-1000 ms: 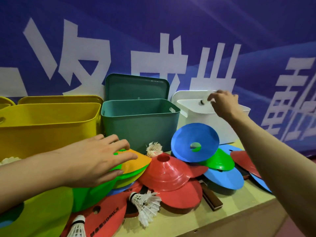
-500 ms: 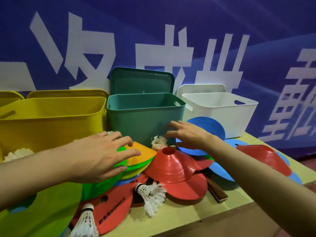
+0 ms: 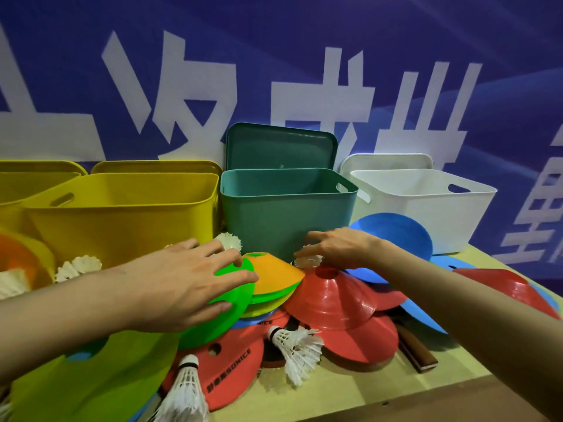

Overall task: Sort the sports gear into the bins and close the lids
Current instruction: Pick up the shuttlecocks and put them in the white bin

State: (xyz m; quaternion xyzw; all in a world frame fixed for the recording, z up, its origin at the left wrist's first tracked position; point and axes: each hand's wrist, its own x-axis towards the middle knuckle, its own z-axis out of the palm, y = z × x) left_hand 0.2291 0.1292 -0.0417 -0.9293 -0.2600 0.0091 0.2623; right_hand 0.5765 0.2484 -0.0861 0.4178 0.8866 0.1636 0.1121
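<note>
Left hand: left hand (image 3: 179, 287) lies palm-down, fingers straight and spread, resting on the green disc cone (image 3: 225, 295); nothing gripped.
Right hand: right hand (image 3: 338, 246) is reaching to the shuttlecock (image 3: 307, 261) in front of the teal bin (image 3: 286, 220); fingertips curl down onto its feathers, thumb and forefinger appear to pinch it, though the contact is partly hidden.
Cone pile: an orange disc cone (image 3: 274, 274) sits just beside the green one, stacked on other green and yellow cones; a red disc cone (image 3: 341, 296) lies to the right, touching the pile, with flatter red cones under it.
Other shuttlecocks: one (image 3: 297, 345) lies on its side in front of the red cone; another (image 3: 185, 388) lies at the near edge; more sit beside the yellow bin (image 3: 122, 220).
Bins: yellow, teal and white bin (image 3: 426, 208) stand in a row at the back of the table (image 3: 365, 394), all open; teal lid (image 3: 280, 147) stands upright behind its bin.
Blue cone: blue disc cone (image 3: 396, 236) leans between the teal and white bins.
Backdrop: blue banner (image 3: 274, 56) with white characters.
</note>
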